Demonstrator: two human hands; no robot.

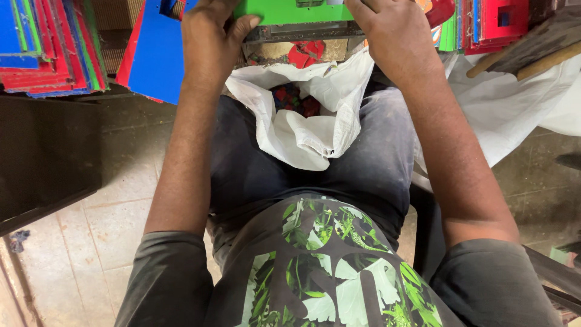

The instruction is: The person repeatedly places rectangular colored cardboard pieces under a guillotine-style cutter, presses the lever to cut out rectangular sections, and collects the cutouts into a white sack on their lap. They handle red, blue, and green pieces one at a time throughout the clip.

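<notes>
So you've got the green sheet (290, 10) pinned up at the top of the view, both hands on it: your left hand (209, 39) is curled around its left edge with the thumb hooked over the lower corner, and your right hand (387, 36) is clamped down on its right side, fingers wrapped over so I can't see the tips. The sheet is sitting on some kind of dark metal frame (302, 31), and the white bag (302, 115) hangs open right under that frame, resting in your lap. How far along? Hard to call, but I'd guess you're mid-run rather than near the end: the bag already has a heap of little red and blue bits down in its mouth, plus a few red scraps (305, 53) lying just above the bag's rim under the frame, so some sheets look done. What's left looks like plenty, since there's a thick stack of red, blue and green sheets (51, 45) well off to the left of the bag, a big blue sheet (158, 51) leaning just left of your left hand, and more coloured ones (490, 24) up to the right of the bag. The bag itself is nowhere near full, lots of slack in it
</notes>
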